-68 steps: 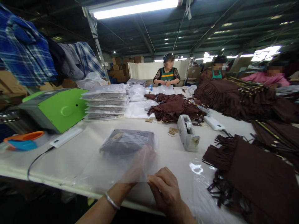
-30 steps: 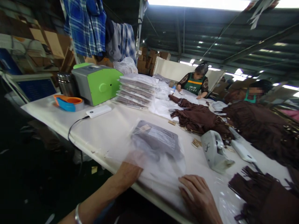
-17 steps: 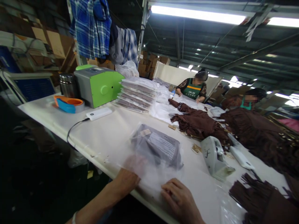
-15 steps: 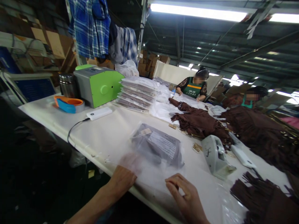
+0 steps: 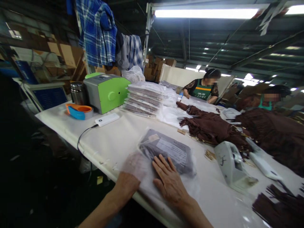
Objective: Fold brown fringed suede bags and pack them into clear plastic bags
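A frosted plastic bag (image 5: 193,190) lies near the table's front edge, with a folded grey item (image 5: 190,164) inside that carries a printed white label (image 5: 172,150). My left hand (image 5: 133,174) reaches into the bag's near end; its fingers are blurred behind the cloudy film, so their pose is unclear. My right hand (image 5: 168,182) lies flat on top of the bag with its fingers stretched out, their tips over the lower part of the grey item.
Behind the bag stands a stack of bagged items (image 5: 142,99), beside a green-grey machine (image 5: 114,91). A white device (image 5: 104,119) and an orange-blue tape ring (image 5: 80,110) lie left. A tape dispenser (image 5: 228,164) and brown fringed pieces (image 5: 211,123) lie right. A co-worker (image 5: 201,88) works across the table.
My right hand has come from beside the bag, fingers curled, to lie flat on top of it. My left hand stays in the bag's near end. The view has shifted slightly.
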`<state>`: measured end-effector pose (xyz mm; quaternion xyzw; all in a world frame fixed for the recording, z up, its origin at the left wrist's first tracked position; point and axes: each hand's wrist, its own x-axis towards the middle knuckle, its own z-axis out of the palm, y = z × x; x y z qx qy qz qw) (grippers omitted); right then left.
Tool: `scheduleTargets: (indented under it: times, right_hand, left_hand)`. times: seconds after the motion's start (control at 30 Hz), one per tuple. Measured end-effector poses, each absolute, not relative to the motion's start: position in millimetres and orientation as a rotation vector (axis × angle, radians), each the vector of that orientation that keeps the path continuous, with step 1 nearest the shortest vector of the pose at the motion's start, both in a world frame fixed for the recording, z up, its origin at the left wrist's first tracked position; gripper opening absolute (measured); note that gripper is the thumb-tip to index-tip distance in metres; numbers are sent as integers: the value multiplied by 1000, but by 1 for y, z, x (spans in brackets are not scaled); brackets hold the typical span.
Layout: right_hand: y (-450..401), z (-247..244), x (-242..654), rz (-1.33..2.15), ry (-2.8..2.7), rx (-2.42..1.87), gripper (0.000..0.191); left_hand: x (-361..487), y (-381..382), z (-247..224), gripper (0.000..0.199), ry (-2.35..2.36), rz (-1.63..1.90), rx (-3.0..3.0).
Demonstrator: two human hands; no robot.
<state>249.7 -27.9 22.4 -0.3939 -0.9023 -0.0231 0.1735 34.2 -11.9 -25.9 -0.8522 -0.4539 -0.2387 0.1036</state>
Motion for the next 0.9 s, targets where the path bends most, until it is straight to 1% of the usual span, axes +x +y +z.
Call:
scheduleTargets:
  times: [0.13,0.2,0.27,0.3,0.4,0.43,0.5,0.53,0.57,0.63,0.73,0.8,0.9]
  right_hand:
    - [-30,27,257,-42,-2642,-1117,62]
    - [-29,28,260,-11,-2673,-1119,63]
    - [-29,28,262,11,-2691,-1118,63]
    - [-28,28,263,16,-2700,-1113,63]
    - [-27,25,263,2,-2728,-1099,62]
    - [-26,25,263,-15,-2732,-1092,62]
    - [-27,24,263,-63,-2718,-1080,62]
    - [-28,25,262,-93,-2702,-1074,62]
    - [-30,26,262,-125,-2684,-1065,62]
    - [-34,28,260,-178,-2655,-1038,58]
    - [-40,30,258,-169,-2596,-1019,40]
    - [-43,31,256,-118,-2551,-1029,32]
    - [-44,31,255,-91,-2486,-1057,30]
  left_hand:
    - [11,-43,-35,66,-1523,-833,-2282]
    - [5,-64,-37,73,-1548,-855,-2244]
    - [-2,-82,-28,68,-1506,-895,-2252]
    - [-6,-89,-19,59,-1485,-923,-2281]
    - [-11,-93,24,23,-1510,-1003,-2463]
    - [-9,-87,38,22,-1531,-1008,-2529]
    - [1,-68,59,22,-1410,-1053,-2588]
    - [8,-56,64,26,-1332,-1027,-2627]
    - [15,-43,63,33,-1254,-955,-2695]
    - [27,-20,52,44,-1154,-776,-2834]
    - [32,-2,26,51,-1148,-602,-2934]
    - [27,-1,15,52,-1182,-596,-2942]
    - [11,-9,11,49,-1219,-586,-2958]
